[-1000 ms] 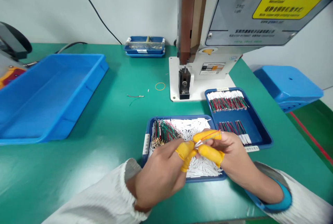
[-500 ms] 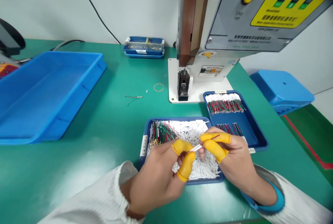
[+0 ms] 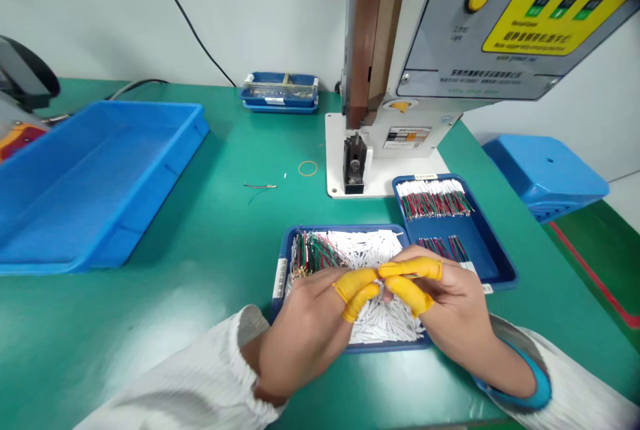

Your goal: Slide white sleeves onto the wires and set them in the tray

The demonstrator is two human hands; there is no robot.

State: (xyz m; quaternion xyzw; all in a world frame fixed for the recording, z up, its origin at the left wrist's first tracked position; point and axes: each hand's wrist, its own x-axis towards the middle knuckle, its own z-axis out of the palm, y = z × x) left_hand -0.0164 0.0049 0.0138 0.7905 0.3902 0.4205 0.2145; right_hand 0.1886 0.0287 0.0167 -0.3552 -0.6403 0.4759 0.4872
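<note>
My left hand (image 3: 320, 317), with yellow finger cots on thumb and forefinger, is closed in a pinch over the near blue tray. Its fingertips meet those of my right hand (image 3: 440, 297), which also wears yellow cots and pinches a thin wire (image 3: 413, 276). The white sleeve between the hands is almost wholly covered by the fingers. Below them, the near tray (image 3: 281, 283) holds loose white sleeves (image 3: 387, 323) and, at its left, a bundle of red, green and black wires (image 3: 315, 251).
Right of the near tray, a second blue tray (image 3: 493, 243) holds rows of sleeved wires (image 3: 435, 200). Behind stands a crimping machine (image 3: 390, 170). A large blue bin (image 3: 150, 197) is at left. One wire piece (image 3: 260, 186) and a rubber band (image 3: 308, 169) lie on the table.
My left fingertips have moved right and up to meet my right fingertips. The white sleeve, visible between the hands before, is now covered. The view has shifted slightly.
</note>
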